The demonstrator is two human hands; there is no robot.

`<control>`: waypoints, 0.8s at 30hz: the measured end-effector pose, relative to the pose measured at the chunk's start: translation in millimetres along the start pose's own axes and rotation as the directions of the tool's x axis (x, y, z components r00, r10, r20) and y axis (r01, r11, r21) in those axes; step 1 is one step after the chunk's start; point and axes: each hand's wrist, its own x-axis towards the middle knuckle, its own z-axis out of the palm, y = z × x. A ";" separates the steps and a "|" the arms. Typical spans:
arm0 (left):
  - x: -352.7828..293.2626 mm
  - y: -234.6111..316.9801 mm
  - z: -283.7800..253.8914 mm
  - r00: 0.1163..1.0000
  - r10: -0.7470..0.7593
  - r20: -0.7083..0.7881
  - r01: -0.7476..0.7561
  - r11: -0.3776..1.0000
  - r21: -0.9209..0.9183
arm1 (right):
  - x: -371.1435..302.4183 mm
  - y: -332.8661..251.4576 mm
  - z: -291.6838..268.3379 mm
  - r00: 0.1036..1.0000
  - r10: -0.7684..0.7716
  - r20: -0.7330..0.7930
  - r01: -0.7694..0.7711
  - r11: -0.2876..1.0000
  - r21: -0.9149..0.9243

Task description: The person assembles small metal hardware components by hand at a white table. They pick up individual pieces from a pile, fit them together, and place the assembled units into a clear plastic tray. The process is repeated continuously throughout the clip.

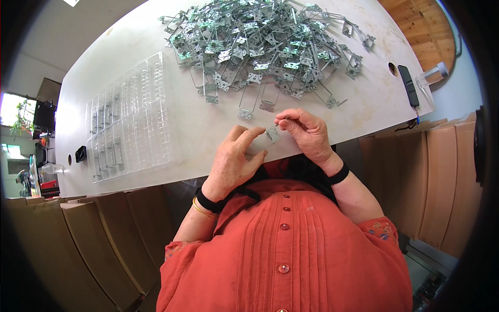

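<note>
Close to the table's front edge, a small metal wire bracket (272, 134) with a flat plate is between my two hands. My left hand (231, 158) curls around its left side, thumb and forefinger apart with the bracket between them; part of the wire is hidden by the fingers. My right hand (307, 134) pinches the bracket's upper right end between thumb and fingertips. Just beyond my hands, a loose bracket (245, 113) lies on the table. A large heap of the same wire brackets (265, 47) spreads over the far side.
On the left lies a clear plastic tray (130, 151) with rows of compartments, some holding metal parts. A black phone-like device (408, 86) and a clear plastic cup (434, 74) are at the right end. A small black object (80, 154) sits far left. Cardboard boxes (104, 234) flank me.
</note>
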 end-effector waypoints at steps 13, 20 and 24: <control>1.7 -12.0 5.9 0.993 0.081 -0.086 -0.083 0.996 -0.021 | 1.2 -3.4 3.1 1.000 -0.008 0.018 0.009 0.999 -0.034; 1.7 -5.5 0.9 0.996 0.060 -0.062 -0.057 0.997 0.059 | 1.1 -3.2 3.1 0.999 -0.016 0.031 0.019 0.996 -0.087; 1.6 -8.5 2.1 0.993 0.079 -0.085 -0.075 0.996 0.045 | 0.3 -3.4 3.3 1.000 -0.014 0.025 0.017 0.996 -0.091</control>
